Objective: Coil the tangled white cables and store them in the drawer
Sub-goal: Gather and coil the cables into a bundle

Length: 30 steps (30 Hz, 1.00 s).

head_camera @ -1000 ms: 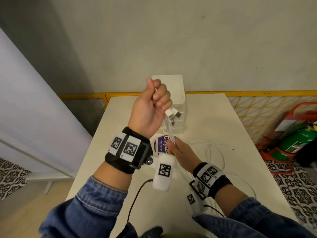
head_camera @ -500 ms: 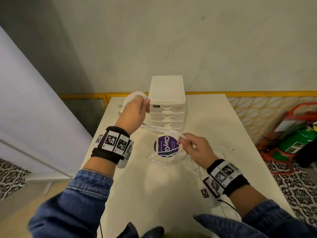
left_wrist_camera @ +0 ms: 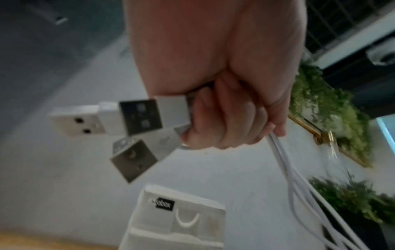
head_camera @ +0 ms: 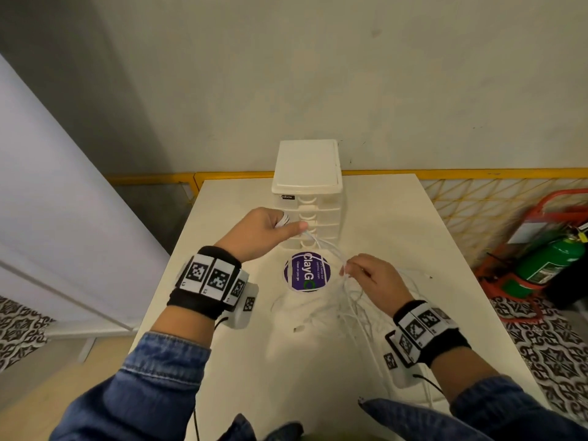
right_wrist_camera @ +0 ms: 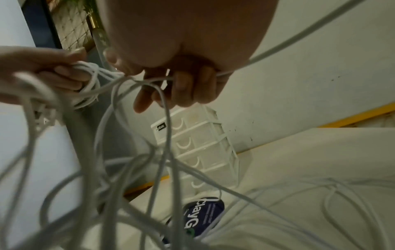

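White cables sprawl between purple sticker and drawer unit.

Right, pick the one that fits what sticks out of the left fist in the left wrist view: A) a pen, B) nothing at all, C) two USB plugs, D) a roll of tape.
C: two USB plugs jut out of the curled left hand, and the white cables trail out of the other side of the fist.
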### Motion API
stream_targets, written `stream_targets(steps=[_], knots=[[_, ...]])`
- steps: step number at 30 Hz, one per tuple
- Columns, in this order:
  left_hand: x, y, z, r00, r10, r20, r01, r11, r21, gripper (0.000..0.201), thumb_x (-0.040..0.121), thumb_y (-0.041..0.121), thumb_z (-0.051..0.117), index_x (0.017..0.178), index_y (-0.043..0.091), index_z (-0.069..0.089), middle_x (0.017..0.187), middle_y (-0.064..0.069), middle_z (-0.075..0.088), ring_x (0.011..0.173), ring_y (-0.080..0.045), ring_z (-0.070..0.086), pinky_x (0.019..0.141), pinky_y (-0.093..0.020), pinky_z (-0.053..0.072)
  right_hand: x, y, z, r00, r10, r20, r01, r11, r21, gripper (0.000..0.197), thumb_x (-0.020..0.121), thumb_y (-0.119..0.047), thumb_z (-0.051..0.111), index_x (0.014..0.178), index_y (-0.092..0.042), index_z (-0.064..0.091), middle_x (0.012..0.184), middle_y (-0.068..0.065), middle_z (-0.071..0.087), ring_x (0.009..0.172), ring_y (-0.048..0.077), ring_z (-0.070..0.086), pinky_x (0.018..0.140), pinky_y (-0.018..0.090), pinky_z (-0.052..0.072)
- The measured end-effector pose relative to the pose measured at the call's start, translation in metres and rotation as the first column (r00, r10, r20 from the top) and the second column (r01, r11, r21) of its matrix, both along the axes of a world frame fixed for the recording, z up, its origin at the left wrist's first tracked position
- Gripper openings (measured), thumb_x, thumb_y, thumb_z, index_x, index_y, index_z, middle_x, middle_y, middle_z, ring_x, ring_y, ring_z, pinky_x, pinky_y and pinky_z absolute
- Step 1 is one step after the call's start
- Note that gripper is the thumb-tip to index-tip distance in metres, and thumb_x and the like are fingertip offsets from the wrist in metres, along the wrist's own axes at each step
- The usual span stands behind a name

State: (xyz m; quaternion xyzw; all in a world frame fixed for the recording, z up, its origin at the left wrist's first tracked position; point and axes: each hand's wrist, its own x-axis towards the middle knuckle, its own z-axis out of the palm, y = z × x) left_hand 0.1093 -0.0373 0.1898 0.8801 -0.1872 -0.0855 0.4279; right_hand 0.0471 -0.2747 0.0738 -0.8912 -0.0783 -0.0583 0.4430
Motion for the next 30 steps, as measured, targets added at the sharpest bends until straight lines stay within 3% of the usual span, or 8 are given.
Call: stream_targets(steps=[4,7,9,18,21,24,26,30], knots=[[0.002,0.016,0.008,0.992,0.1,0.072,-0.101,0.995,0.006,0.041,0.089,0.044,0.057,0.056,0.02,0.052,0.067,-0.017,0.061,0.051,-0.012,0.044,0.06,-0.029,0.039,-0.004,-0.01,-0.007,0.997,-0.079,-0.021,0.079,0.997,-0.025,0.014,0.088,-0.03,0.06,0.087,-0.029,0.073,0.078,-0.004,0.061,0.073,0.009,0.058,0.069,0.017,0.041],[0.01,0.03,0.01,0.903,0.383,0.197,-0.356,0.921,-0.16,0.044,0.092,0.042,0.053,0.066,0.007,0.046,0.068,-0.016,0.054,0.06,-0.021,0.048,0.061,-0.032,0.038,-0.006,-0.03,-0.015,0.963,-0.223,-0.149,0.202,0.968,-0.146,0.022,0.088,-0.04,0.056,0.093,-0.027,0.073,0.094,-0.004,0.07,0.09,0.014,0.062,0.08,0.027,0.045],[0.016,0.036,0.006,0.846,0.492,0.205,-0.449,0.865,-0.224,0.047,0.092,0.045,0.053,0.063,0.01,0.038,0.069,-0.017,0.049,0.065,-0.024,0.046,0.06,-0.033,0.034,-0.006,-0.038,-0.022,0.926,-0.313,-0.209,0.255,0.93,-0.264,0.031,0.089,-0.044,0.052,0.098,-0.021,0.071,0.1,0.002,0.071,0.094,0.022,0.063,0.081,0.031,0.047],[0.018,0.064,0.003,0.677,0.703,0.218,-0.656,0.71,-0.255,0.049,0.095,0.043,0.047,0.059,0.013,0.031,0.058,-0.003,0.032,0.053,-0.018,0.029,0.054,-0.031,0.027,-0.006,-0.09,-0.052,0.711,-0.571,-0.41,0.256,0.754,-0.605,0.042,0.095,-0.039,0.041,0.108,-0.008,0.065,0.117,0.014,0.064,0.106,0.031,0.059,0.089,0.036,0.045],[0.012,0.056,0.008,0.729,0.654,0.201,-0.613,0.755,-0.233,0.049,0.094,0.043,0.049,0.059,0.013,0.033,0.06,-0.008,0.04,0.055,-0.02,0.033,0.057,-0.031,0.03,-0.005,-0.093,-0.057,0.688,-0.624,-0.371,0.281,0.7,-0.656,0.037,0.094,-0.034,0.042,0.111,-0.01,0.065,0.118,0.015,0.063,0.107,0.033,0.058,0.09,0.037,0.046],[0.001,0.024,0.004,0.875,0.456,0.161,-0.44,0.889,-0.127,0.046,0.092,0.045,0.051,0.063,0.011,0.04,0.073,-0.019,0.053,0.063,-0.023,0.045,0.06,-0.032,0.037,0.008,-0.063,-0.035,0.837,-0.516,-0.183,0.365,0.775,-0.517,0.035,0.095,-0.02,0.042,0.126,-0.011,0.055,0.133,0.018,0.051,0.122,0.035,0.046,0.102,0.041,0.039],[-0.007,0.002,0.0,0.924,0.346,0.163,-0.34,0.938,-0.066,0.047,0.091,0.045,0.053,0.061,0.013,0.038,0.069,-0.018,0.051,0.061,-0.022,0.046,0.057,-0.031,0.037,0.015,-0.03,-0.003,0.932,-0.359,-0.04,0.343,0.914,-0.217,0.039,0.096,-0.016,0.042,0.134,-0.01,0.046,0.141,0.012,0.044,0.13,0.028,0.039,0.108,0.034,0.029],[-0.018,-0.028,0.004,0.968,0.228,0.107,-0.208,0.963,-0.173,0.05,0.087,0.043,0.061,0.056,0.011,0.037,0.053,-0.007,0.045,0.045,-0.01,0.044,0.051,-0.026,0.033,0.01,0.042,0.059,0.999,0.044,0.009,-0.045,0.971,0.233,0.074,0.086,-0.038,0.057,0.146,-0.021,0.018,0.14,-0.016,0.037,0.132,-0.001,0.033,0.107,0.014,0.026]])
